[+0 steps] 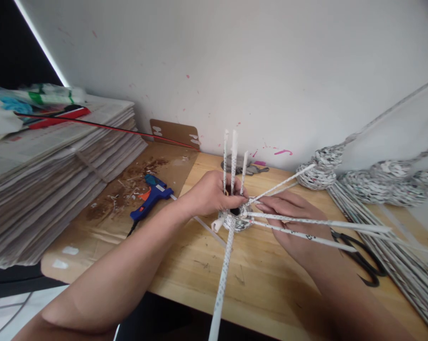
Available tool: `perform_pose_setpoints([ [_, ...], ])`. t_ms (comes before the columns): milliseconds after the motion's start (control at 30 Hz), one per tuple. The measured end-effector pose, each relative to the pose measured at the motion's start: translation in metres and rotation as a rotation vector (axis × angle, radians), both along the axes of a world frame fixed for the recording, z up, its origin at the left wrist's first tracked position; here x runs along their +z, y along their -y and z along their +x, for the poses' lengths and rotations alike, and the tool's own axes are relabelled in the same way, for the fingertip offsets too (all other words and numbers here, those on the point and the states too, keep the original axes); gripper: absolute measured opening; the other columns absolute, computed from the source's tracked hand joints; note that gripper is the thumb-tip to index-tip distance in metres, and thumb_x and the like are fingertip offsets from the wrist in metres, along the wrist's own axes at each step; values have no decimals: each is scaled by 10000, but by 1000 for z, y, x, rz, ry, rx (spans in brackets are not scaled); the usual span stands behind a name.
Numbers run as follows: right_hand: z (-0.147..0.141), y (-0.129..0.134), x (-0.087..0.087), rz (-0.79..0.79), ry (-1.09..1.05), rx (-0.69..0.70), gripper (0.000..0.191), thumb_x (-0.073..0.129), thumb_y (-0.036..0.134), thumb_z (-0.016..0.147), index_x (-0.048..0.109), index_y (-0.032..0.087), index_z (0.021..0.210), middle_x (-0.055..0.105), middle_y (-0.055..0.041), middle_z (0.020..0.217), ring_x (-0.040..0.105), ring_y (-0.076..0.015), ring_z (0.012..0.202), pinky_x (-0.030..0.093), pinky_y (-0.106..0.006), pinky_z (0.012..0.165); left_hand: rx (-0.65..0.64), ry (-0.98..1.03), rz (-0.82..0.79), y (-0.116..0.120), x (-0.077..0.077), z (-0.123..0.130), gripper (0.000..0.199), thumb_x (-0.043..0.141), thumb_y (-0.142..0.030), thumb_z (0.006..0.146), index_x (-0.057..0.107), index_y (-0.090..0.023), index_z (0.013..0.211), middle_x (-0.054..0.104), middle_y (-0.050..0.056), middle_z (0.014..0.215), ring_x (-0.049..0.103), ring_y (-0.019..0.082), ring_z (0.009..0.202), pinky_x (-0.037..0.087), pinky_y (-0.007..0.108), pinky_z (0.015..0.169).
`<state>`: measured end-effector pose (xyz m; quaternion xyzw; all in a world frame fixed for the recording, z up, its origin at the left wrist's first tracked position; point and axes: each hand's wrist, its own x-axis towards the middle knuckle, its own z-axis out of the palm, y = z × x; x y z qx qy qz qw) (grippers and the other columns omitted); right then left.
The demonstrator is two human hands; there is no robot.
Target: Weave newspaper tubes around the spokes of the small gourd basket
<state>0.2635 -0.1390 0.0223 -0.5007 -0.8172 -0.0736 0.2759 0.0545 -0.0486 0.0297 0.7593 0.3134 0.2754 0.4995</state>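
A pale wall (235,71) flecked with pink rises behind a light wooden desk (196,279). Near the middle of the desk sits a small woven paper base (239,224), with paper tubes (224,274) sticking out of it: three stand upright, one runs down toward the person, and others fan out to the right.

The left hand (214,192) is at the base's near-left rim, its fingers closed around the rim, the thumb lying across the opening. The right hand (292,213) is at the other side, among the tubes that fan out, its fingers close together just beside the rim; I can't tell from here whether they are clamped on a tube.

Over to the left, a blue glue gun (150,201) lies on brown cardboard (111,213) strewn with scraps, beside a tall stack of newspapers (57,184). A crumpled grey cloth (249,167) lies near the wall. On the right are dark-handled scissors (372,260), partly behind the right hand and the tubes, a long bundle of rolled paper sticks (395,270), and several rounded woven pieces (316,173) by the wall.
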Motion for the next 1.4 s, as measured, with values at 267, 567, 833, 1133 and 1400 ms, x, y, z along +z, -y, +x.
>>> perform_pose_setpoints([
  [267,-3,0,7,-22,6,54,192,506,173,954,689,232,956,757,-28,967,670,-217,882,532,-347,725,-15,7,33,0,-2,0,113,696,-227,758,694,-115,775,691,19,699,606,102,622,476,202,600],
  [567,-3,0,7,-55,9,51,227,502,147,930,706,246,939,759,-20,959,668,-212,871,534,-342,730,2,-21,45,2,0,3,100,683,-208,763,700,-111,782,680,19,691,584,95,613,455,198,592],
  [833,0,-2,3,-29,-59,48,238,521,147,915,713,229,1032,756,-42,992,671,-218,903,543,-361,813,-12,-15,3,-1,-3,0,139,689,-260,770,688,-128,815,690,17,718,606,101,631,476,208,607],
  [1133,-3,-2,4,24,-44,54,190,546,176,930,716,214,1006,759,-42,951,671,-205,846,546,-344,775,-28,-26,29,-3,-5,-2,126,687,-246,766,688,-123,793,694,24,705,613,105,617,475,204,580],
  [1400,-4,-1,5,-17,-81,42,193,539,185,929,719,217,992,755,-45,947,679,-206,864,556,-351,789,-41,-1,37,-4,-7,-2,144,683,-266,777,688,-123,793,691,24,703,612,106,621,479,201,584],
])
